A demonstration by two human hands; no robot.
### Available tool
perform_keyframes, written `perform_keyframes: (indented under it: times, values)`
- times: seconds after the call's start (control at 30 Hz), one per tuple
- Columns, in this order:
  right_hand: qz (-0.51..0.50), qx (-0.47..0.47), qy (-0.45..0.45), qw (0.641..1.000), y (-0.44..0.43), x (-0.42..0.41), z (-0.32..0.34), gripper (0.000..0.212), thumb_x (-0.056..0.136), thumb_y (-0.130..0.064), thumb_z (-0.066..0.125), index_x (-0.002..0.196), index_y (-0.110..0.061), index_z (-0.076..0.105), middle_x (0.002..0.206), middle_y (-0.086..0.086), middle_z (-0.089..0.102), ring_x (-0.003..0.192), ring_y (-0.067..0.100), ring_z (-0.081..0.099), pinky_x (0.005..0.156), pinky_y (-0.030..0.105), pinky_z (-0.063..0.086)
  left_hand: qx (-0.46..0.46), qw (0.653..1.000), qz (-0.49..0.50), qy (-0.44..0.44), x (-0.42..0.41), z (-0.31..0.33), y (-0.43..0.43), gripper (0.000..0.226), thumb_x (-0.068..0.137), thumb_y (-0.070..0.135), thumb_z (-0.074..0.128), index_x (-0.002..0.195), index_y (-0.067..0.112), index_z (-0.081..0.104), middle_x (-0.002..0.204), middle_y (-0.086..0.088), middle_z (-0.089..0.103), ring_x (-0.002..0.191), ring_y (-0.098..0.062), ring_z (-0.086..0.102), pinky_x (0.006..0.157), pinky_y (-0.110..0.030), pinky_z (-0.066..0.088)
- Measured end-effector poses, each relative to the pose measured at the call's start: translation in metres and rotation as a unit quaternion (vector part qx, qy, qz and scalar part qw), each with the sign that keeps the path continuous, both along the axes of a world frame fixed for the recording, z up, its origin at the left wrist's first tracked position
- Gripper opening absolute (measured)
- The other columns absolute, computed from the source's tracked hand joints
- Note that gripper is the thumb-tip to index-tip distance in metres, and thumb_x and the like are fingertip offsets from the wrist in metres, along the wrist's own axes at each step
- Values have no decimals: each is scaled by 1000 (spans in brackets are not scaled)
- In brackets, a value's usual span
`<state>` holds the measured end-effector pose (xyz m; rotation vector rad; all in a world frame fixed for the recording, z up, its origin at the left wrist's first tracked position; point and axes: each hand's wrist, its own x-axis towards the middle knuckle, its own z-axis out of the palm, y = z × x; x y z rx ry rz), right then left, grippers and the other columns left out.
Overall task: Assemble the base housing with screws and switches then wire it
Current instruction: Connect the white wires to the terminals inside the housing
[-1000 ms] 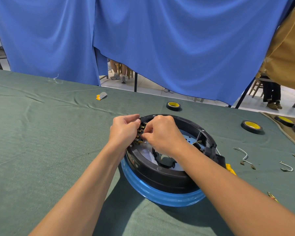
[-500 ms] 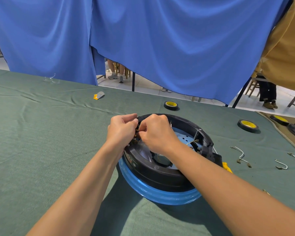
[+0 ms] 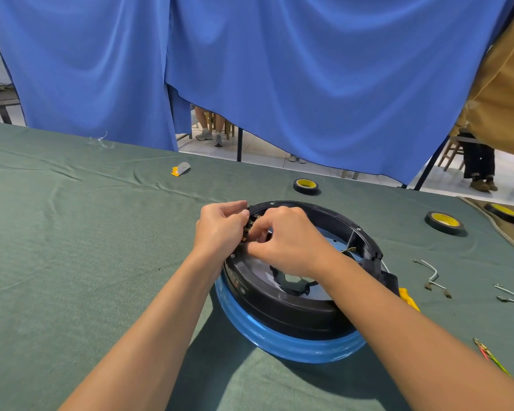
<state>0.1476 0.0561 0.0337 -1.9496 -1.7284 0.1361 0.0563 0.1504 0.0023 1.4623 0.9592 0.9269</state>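
A round black base housing (image 3: 279,307) with a blue lower rim sits on the green table cloth (image 3: 72,262). On its far left inner wall is a black switch block (image 3: 252,225) with brass terminals. My left hand (image 3: 220,229) curls over the housing's outer rim at that block, fingers gripping it. My right hand (image 3: 288,241) reaches inside the housing and pinches something small at the terminals; what it pinches is hidden by the fingers. Loose white wires (image 3: 431,274) with brass ends lie on the cloth to the right.
Three black tape rolls with yellow cores lie beyond and to the right: (image 3: 306,186), (image 3: 444,222), (image 3: 502,212). A yellow part (image 3: 408,298) sits by the housing's right side. A small yellow-grey piece (image 3: 180,169) lies far left. Red-green wires (image 3: 490,355) lie near right. Blue curtains hang behind.
Both hands stay at the switch block; the fingers have shifted slightly against the terminals. The view has drifted a little.
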Motion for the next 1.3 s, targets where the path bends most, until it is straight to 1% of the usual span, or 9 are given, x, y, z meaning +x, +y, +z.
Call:
perform_keyframes:
  times: [0.1, 0.17, 0.3, 0.43, 0.53, 0.67, 0.8, 1.07, 1.3]
  values:
    - [-4, -22, -15, 1000, 3, -3, -1, 16, 79, -35, 73, 78, -19, 76, 75, -3, 63, 76, 17, 56, 69, 37, 50, 3, 1000, 4, 3, 0, 0, 1, 27, 92, 13, 61, 116, 18, 72, 110, -2, 73, 106, -20, 67, 98, -42, 52]
    - [-4, -24, -12, 1000, 3, -4, -2, 14, 80, -33, 74, 79, -19, 76, 77, -2, 62, 77, 19, 56, 69, 38, 50, 5, 1000, 5, 5, -1, 0, 1, 27, 92, 13, 61, 116, 18, 72, 110, -1, 73, 104, -18, 67, 98, -41, 53]
    - [5, -19, -2, 1000, 1, -1, 0, 7, 81, -25, 77, 81, -18, 78, 79, -2, 63, 75, 14, 55, 68, 32, 45, 9, 1000, 2, 10, -2, 1, -1, 27, 92, 13, 61, 117, 17, 72, 113, -1, 72, 109, -19, 65, 100, -42, 51]
    - [13, -25, 11, 1000, -1, 1, 5, 8, 79, -22, 79, 84, -16, 79, 78, -5, 63, 71, 7, 53, 66, 27, 47, 16, 1000, 0, 12, -2, 3, -2, 28, 92, 13, 61, 118, 16, 71, 115, -1, 71, 110, -17, 64, 102, -41, 50]
    - [7, -23, 25, 999, -2, 2, 6, 8, 78, -22, 80, 83, -17, 79, 72, -11, 58, 68, 4, 52, 59, 16, 38, 13, 1000, -3, 11, -2, 3, -2, 28, 92, 12, 61, 119, 15, 71, 114, -2, 71, 109, -17, 65, 102, -41, 49]
    - [-6, -30, 28, 999, -3, 3, 6, 6, 77, -24, 81, 80, -18, 79, 70, -13, 57, 67, 2, 52, 54, 11, 33, 12, 1000, -4, 14, -3, 4, -2, 29, 93, 13, 61, 119, 15, 71, 115, -2, 71, 109, -17, 65, 102, -40, 50]
    - [-21, -22, 26, 999, -1, 2, 4, 4, 77, -24, 80, 74, -22, 77, 70, -12, 61, 69, 4, 54, 60, 21, 44, 8, 1000, -3, 16, -2, 3, -2, 28, 93, 14, 61, 119, 16, 71, 114, -2, 72, 110, -19, 65, 101, -41, 50]
    - [-24, -15, 4, 1000, 1, 0, 3, 5, 81, -17, 72, 79, -18, 77, 78, -4, 65, 77, 9, 56, 68, 25, 46, 4, 1000, -4, 9, -2, 3, -2, 27, 93, 13, 61, 118, 16, 70, 114, -2, 72, 110, -21, 65, 101, -43, 50]
    - [-11, -4, -6, 1000, 3, -3, 1, 9, 83, -23, 73, 80, -15, 76, 73, -5, 60, 74, 14, 55, 67, 27, 43, 0, 1000, 3, 7, -3, 1, -2, 27, 93, 15, 61, 118, 19, 71, 112, 0, 72, 111, -19, 64, 101, -42, 50]
